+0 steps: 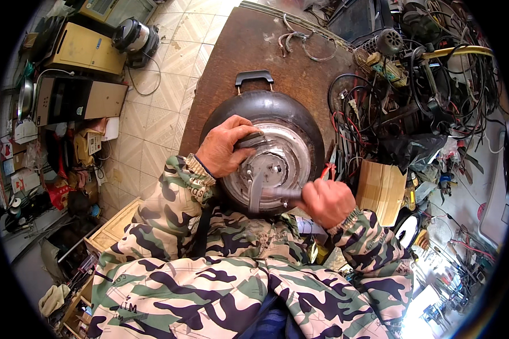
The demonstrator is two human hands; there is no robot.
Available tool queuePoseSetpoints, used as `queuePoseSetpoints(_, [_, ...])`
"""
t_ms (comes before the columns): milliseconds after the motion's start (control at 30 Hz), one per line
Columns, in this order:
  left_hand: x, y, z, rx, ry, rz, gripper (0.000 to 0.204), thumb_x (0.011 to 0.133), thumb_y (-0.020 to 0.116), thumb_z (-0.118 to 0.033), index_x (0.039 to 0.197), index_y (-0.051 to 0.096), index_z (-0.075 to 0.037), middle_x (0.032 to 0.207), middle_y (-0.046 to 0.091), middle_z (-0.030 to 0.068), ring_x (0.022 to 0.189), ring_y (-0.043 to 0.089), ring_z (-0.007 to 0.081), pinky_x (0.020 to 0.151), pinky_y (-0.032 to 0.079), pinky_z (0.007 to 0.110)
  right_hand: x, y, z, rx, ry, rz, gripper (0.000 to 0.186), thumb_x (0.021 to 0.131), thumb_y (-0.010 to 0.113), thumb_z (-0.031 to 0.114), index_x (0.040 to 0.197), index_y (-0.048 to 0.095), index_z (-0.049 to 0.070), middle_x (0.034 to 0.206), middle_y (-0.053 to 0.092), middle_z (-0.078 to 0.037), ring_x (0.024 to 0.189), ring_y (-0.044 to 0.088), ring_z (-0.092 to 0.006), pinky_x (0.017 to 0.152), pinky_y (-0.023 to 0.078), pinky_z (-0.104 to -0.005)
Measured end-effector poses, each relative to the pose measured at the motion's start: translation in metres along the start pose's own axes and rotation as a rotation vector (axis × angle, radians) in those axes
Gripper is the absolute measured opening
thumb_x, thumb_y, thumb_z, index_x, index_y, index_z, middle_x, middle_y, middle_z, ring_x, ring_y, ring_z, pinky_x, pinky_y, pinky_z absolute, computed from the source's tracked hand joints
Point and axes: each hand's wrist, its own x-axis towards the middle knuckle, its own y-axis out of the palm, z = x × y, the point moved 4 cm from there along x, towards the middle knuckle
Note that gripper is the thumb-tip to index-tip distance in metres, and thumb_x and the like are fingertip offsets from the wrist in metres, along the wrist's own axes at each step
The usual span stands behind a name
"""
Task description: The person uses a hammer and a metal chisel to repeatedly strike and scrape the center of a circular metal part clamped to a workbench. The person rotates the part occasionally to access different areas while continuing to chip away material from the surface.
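Note:
A black wok-shaped pan (220, 110) lies bottom up in front of me, its black loop handle (253, 77) at the far side. A round silvery metal base (296, 148) with a ragged-edged opening and small fittings faces up at its middle. My left hand (226, 148) is closed at the base's upper left, fingers and thumb pinching a dark flat piece (255, 137); its far end is hard to make out. In my right hand (327, 202), at the base's lower right, is a hammer (256, 193). Its grey head, smeared by motion, is over the base's near part.
The pan rests on a brown worn board (226, 56). Tangled cables (353, 107) and parts crowd the right side, beside a cardboard piece (381, 192). Red-handled pliers (328, 170) lie near my right hand. A cooker-like appliance (134, 37) stands on the tiled floor (158, 107).

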Motion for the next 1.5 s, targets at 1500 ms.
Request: queuePoseSetpoints(1500, [0.003,-0.003,-0.002,-0.007,-0.005,0.026,0.047,0.08,0.088,-0.002,0.126,0.075,-0.008,0.121,0.068,0.0126,0.11,0.072,0.0293,0.095,0.06,0.038,0.001,-0.011,0.019,0.149,0.112,-0.066,0.04,0.085,0.087,0.039,0.085,0.061,0.009,0.073,0.056,-0.007,0.061,0.064,-0.0263,0.055,0.052,-0.04])
